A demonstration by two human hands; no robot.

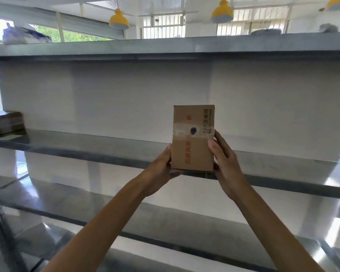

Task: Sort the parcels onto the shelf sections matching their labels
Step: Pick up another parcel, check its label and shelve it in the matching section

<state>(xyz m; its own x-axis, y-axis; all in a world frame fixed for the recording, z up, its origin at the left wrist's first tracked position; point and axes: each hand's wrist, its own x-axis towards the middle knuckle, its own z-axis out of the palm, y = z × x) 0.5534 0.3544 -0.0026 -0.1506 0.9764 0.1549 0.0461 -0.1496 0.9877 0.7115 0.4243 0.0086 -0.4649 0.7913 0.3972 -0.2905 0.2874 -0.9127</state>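
Observation:
A small brown cardboard parcel [192, 138] with clear tape, a dark spot and red print stands upright at the front edge of the middle metal shelf [86, 146]. My left hand [163, 167] grips its lower left side and bottom corner. My right hand [224, 158] grips its right side, thumb across the front face. Whether the parcel's base rests on the shelf or hangs just above it is unclear.
A stack of brown parcels [5, 122] lies at the far left of the same shelf. On the top shelf [165, 46] sit a white and blue bag [26, 36] at left and pale bags [265, 31] at right. Lower metal shelves [165, 214] run below my arms.

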